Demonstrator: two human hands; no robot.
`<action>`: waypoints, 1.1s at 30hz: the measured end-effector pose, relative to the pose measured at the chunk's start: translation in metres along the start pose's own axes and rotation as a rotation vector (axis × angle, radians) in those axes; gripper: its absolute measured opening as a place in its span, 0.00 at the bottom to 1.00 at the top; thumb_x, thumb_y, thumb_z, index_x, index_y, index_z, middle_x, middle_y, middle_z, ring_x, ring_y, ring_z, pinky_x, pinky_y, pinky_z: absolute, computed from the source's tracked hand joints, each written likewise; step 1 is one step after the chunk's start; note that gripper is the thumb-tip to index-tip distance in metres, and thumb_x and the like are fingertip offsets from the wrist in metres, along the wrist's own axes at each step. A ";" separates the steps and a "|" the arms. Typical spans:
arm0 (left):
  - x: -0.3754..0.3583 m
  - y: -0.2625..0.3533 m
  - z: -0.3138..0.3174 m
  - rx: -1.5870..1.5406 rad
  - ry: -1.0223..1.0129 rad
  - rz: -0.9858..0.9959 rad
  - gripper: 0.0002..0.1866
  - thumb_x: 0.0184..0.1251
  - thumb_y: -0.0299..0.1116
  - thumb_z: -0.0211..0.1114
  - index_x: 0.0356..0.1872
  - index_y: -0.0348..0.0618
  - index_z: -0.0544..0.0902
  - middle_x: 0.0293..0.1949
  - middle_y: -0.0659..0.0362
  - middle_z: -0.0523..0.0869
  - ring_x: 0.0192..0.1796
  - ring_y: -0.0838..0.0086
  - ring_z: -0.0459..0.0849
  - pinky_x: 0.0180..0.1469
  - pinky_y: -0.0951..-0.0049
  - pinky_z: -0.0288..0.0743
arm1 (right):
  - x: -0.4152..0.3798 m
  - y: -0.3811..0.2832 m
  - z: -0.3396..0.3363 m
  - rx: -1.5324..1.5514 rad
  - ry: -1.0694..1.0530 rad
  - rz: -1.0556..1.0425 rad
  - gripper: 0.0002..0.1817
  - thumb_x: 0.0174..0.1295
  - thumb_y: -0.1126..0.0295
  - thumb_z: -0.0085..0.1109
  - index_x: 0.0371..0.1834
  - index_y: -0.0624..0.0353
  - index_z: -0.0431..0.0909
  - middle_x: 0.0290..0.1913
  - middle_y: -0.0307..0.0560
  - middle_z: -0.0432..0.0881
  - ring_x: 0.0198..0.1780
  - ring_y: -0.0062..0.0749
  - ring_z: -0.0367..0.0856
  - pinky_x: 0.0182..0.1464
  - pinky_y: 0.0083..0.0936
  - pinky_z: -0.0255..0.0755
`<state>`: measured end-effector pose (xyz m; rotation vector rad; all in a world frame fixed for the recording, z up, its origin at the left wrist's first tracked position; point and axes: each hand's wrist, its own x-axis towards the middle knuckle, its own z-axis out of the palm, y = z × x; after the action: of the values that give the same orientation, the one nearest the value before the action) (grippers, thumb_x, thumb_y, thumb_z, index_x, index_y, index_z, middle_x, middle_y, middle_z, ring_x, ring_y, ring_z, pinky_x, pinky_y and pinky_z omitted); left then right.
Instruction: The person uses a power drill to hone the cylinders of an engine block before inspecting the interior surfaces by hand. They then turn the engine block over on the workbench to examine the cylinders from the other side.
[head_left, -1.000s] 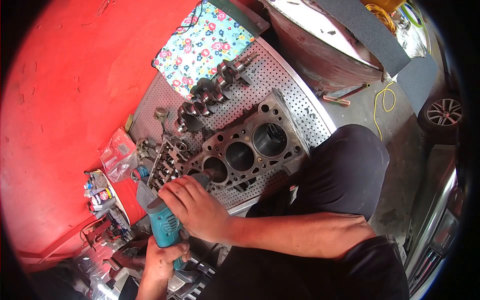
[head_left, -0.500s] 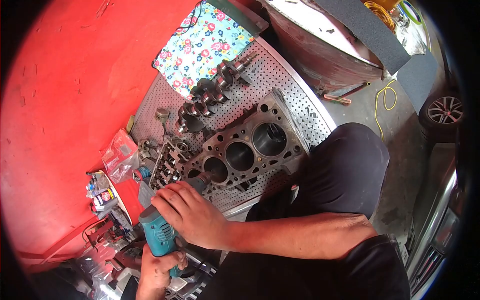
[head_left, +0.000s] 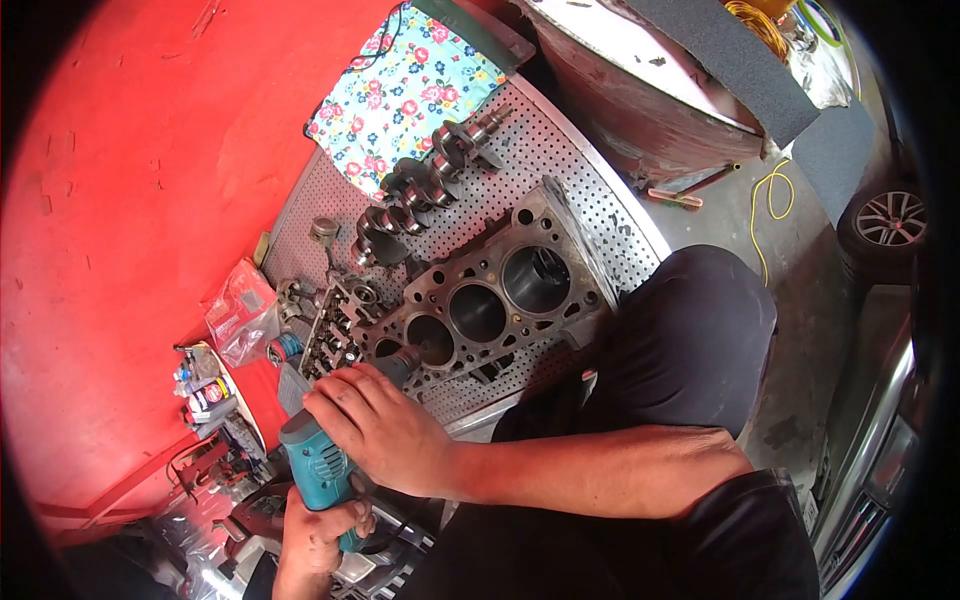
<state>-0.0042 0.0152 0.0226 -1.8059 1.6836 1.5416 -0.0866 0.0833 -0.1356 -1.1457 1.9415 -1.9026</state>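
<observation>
A teal power drill (head_left: 322,470) points toward an engine block (head_left: 512,222) lying on a perforated metal bench. My right hand (head_left: 385,430) is wrapped over the drill's front body, its forearm crossing in from the right. Lower down, my left hand (head_left: 318,530) grips the drill's handle. The dark front end (head_left: 405,362) of the drill reaches one of the block's cylinder bores; what sits inside the bore is hard to make out. A crankshaft (head_left: 430,182) lies behind the block. Left of the block is a cylinder head (head_left: 335,325) with its valve parts showing.
A floral cloth (head_left: 410,95) covers the bench's far end. A piston (head_left: 325,230) stands on the perforated bench top (head_left: 300,215). Bottles and tools (head_left: 210,395) crowd the left, by a red surface (head_left: 120,220). My knee (head_left: 700,320) is beside the bench; a yellow cord (head_left: 757,215) lies on the floor.
</observation>
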 end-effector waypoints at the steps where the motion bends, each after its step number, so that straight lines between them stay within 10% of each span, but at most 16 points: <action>1: 0.000 0.001 0.001 -0.003 0.005 -0.007 0.19 0.48 0.20 0.69 0.44 0.31 0.78 0.22 0.53 0.79 0.19 0.66 0.77 0.27 0.65 0.76 | 0.000 0.000 0.000 0.001 -0.001 0.000 0.31 0.63 0.69 0.57 0.71 0.65 0.68 0.66 0.60 0.75 0.68 0.54 0.74 0.76 0.51 0.65; 33: 0.017 -0.009 0.002 -0.027 -0.040 0.005 0.15 0.51 0.20 0.67 0.42 0.29 0.81 0.26 0.53 0.83 0.22 0.67 0.80 0.28 0.67 0.77 | -0.003 0.015 0.005 -0.030 0.007 0.009 0.32 0.62 0.70 0.57 0.71 0.66 0.68 0.63 0.60 0.75 0.66 0.53 0.74 0.76 0.50 0.64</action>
<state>-0.0012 0.0097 0.0040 -1.7734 1.6583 1.5994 -0.0872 0.0792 -0.1508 -1.1379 1.9825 -1.8816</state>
